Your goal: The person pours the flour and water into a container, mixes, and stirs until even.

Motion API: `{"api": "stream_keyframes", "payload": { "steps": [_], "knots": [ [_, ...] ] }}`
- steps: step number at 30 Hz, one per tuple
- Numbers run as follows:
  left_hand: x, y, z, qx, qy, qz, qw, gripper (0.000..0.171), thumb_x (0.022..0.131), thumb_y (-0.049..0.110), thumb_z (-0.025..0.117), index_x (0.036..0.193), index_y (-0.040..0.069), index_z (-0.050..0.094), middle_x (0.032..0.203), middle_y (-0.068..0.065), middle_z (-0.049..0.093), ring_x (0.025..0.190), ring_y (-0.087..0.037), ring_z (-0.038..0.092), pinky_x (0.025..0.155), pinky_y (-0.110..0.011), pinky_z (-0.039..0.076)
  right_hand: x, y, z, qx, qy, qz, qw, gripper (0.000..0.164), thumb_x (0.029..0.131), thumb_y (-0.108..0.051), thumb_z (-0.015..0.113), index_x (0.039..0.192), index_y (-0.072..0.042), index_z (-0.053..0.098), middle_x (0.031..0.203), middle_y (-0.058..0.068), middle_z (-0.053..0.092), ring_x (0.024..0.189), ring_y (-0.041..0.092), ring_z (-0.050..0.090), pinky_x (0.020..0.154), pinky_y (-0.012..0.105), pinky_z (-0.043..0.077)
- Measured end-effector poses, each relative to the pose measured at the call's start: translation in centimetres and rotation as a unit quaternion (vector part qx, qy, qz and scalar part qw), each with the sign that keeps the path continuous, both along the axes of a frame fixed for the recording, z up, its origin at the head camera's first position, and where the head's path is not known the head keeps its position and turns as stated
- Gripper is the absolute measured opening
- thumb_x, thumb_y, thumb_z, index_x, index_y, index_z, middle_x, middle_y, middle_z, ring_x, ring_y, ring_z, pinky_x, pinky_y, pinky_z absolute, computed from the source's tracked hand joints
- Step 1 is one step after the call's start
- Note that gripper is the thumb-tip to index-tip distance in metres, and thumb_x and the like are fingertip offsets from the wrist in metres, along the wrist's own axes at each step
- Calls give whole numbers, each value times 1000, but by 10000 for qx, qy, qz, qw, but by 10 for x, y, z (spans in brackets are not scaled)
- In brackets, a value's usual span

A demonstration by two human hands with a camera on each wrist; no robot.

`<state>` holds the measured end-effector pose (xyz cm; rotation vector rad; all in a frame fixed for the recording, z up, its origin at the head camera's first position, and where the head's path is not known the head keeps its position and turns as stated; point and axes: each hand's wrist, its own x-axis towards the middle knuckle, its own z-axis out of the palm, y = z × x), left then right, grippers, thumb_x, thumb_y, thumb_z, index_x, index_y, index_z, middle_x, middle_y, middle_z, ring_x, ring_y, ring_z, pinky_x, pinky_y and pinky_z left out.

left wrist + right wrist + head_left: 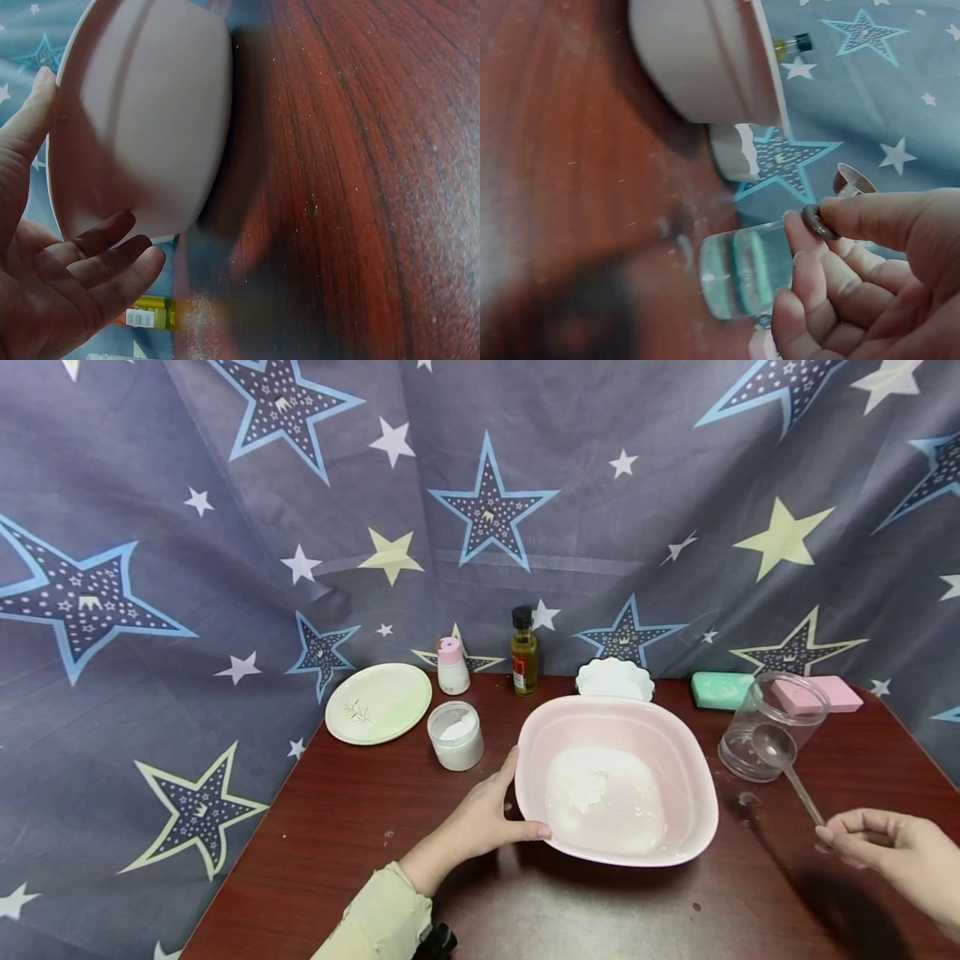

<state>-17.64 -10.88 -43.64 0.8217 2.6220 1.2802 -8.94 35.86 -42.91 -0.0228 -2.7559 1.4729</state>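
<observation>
My left hand [487, 814] grips the left side of a pink basin [693, 777], thumb at the front rim and the other fingers against its outer wall. In the left wrist view, those fingers [109, 262] curl beside the wall of the basin [161, 112]. A shallow layer of clear liquid shows in the basin. My right hand [900, 852] pinches the handle end of a long-handled round spoon [774, 745]. The spoon's bowl overlaps a clear jar [738, 756] in the head view. In the right wrist view the jar [739, 274] stands beyond my fingertips.
At the back left are a pale oval plate [378, 703], a pink-capped shaker [453, 668] and an open jar of white powder [457, 752]. An oil bottle [524, 656] and a white scalloped dish [615, 677] stand behind the basin. Green [720, 690] and pink blocks [840, 693] lie back right.
</observation>
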Motion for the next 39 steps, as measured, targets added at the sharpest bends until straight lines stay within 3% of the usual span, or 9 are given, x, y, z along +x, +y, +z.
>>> {"api": "stream_keyframes", "payload": {
  "steps": [4,7,17,24,30,39],
  "knots": [
    [0,0,-1,35,-9,-14,10000,114,74,37,86,156,7,14,149,-18,39,117,-23,54,87,-40,54,-7,-4,9,-386,406,228,9982,13,94,4,58,86,-2,66,77,-4,73,73,-1,65,59,16,50],
    [0,-1,-1,44,-6,-20,10000,113,74,37,86,156,7,14,150,-18,39,118,-23,54,87,-39,54,-13,-8,18,-430,442,307,9976,13,95,3,58,89,-5,66,78,-4,74,75,-1,66,61,16,50],
    [0,-1,0,42,1,-22,10000,113,75,37,85,156,5,14,150,-20,38,119,-25,53,88,-40,54,-29,-26,34,276,715,326,9965,5,95,-6,62,90,-5,63,76,-9,71,68,2,61,55,19,46],
    [1,0,-1,-12,35,11,10000,114,74,38,86,156,6,14,148,-19,40,117,-24,54,87,-39,54,-42,-42,37,351,1051,305,9934,3,93,-6,64,91,-4,63,71,-8,65,66,2,59,52,22,41],
    [1,0,-1,15,52,1,10000,114,74,37,86,156,6,14,146,-19,43,116,-23,55,86,-39,55,-52,-59,37,672,1354,303,9880,3,89,-6,69,90,-6,66,65,-8,57,57,4,48,49,26,34],
    [0,1,0,84,-85,5,9999,114,74,36,86,157,7,13,148,-18,41,118,-23,54,87,-40,54,-63,-84,43,1394,1345,361,9804,4,90,-13,70,91,-9,70,71,-6,63,53,4,54,50,24,42]
  ]
}}
